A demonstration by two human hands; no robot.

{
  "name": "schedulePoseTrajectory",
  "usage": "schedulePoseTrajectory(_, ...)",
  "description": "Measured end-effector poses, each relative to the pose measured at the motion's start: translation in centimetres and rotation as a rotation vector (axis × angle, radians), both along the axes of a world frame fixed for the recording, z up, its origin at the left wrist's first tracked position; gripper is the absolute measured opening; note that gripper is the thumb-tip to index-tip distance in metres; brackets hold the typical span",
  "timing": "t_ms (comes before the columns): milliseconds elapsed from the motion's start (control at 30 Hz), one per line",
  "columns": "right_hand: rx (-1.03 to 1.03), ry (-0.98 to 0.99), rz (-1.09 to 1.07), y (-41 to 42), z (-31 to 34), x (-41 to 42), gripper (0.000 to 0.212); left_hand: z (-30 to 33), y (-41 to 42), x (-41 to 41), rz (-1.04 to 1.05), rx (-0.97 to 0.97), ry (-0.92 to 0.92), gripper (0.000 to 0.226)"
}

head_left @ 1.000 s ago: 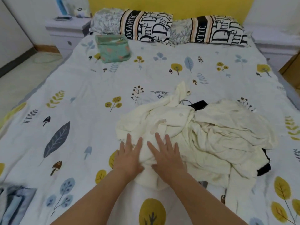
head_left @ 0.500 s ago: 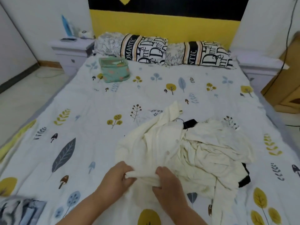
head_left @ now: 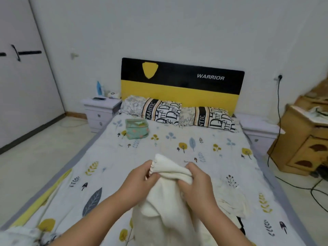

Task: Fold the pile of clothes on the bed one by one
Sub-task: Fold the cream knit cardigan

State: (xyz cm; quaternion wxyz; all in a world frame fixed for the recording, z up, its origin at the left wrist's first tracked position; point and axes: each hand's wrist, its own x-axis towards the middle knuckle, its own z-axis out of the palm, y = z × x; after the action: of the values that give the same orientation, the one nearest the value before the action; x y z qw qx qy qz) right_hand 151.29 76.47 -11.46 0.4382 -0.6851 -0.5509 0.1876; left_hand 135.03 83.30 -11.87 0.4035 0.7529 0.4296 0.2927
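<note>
A cream knitted garment (head_left: pixel 166 208) hangs in the air above the bed (head_left: pixel 106 174). My left hand (head_left: pixel 140 180) pinches its ribbed top edge on the left. My right hand (head_left: pixel 197 181) grips the bunched top edge on the right. The garment's body drops down between my forearms and hides part of the sheet. The rest of the cream clothes pile (head_left: pixel 230 201) lies on the bed to the right of my right arm, with a black piece (head_left: pixel 240 224) showing at its lower edge.
A green pouch (head_left: pixel 137 129) sits near two printed pillows (head_left: pixel 163 110) at the headboard. White nightstands stand on both sides, the left nightstand (head_left: pixel 101 110) with a phone and bottle. A wooden cabinet (head_left: pixel 305 139) and floor cables are at the right. A patterned cloth (head_left: pixel 23 235) lies bottom left.
Both hands went from flat on the pile to gripping the cream garment's edge, then lifted it off the bed. The camera has tilted up, showing the headboard and wall.
</note>
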Motion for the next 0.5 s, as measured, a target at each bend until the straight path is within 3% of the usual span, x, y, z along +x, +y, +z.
schedulePoseTrajectory(100, 0.055, 0.039, -0.023, -1.4, 5.0, -0.9, 0.021, 4.5, -2.4, -0.4, 0.030, -0.053, -0.120, 0.021)
schedulePoseTrajectory(233, 0.002, 0.062, -0.045, -3.5, 9.3, -1.9, 0.008, 10.3, -5.4, -0.4, 0.072, -0.256, -0.399, 0.015)
schedulePoseTrajectory(400, -0.069, 0.295, 0.148, -9.2, 13.0, -5.4, 0.043, 16.0, -8.1, 0.5, 0.174, -0.283, -0.494, 0.015)
schedulePoseTrajectory(500, -0.075, 0.143, 0.112, -11.1, 13.3, -7.2, 0.053, 18.2, -9.7, 0.6, 0.171, -0.339, -0.592, 0.010)
